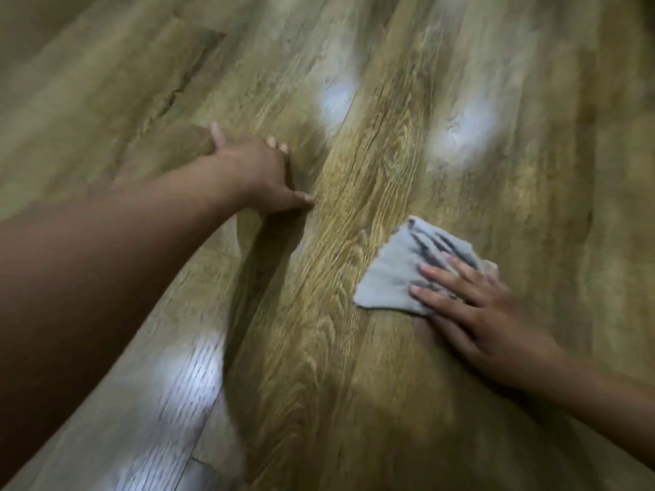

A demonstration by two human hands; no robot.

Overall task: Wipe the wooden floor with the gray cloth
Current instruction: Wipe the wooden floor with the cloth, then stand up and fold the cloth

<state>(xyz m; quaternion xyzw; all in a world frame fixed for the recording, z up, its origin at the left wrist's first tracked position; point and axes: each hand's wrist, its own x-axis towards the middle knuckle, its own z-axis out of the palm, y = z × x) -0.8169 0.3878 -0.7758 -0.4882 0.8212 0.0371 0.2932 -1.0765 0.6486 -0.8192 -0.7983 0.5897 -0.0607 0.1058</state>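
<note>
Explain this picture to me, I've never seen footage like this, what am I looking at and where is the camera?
There is no machine here. The single picture comes from a camera worn on a person's head, looking down at their own bare arms. Below is a brown wood-grain plank floor with pale light reflections. The right hand lies flat, fingers spread, pressing a crumpled gray cloth against the floor. The left hand rests on the floor farther away, holding nothing, apparently for support. The picture is blurred.
</note>
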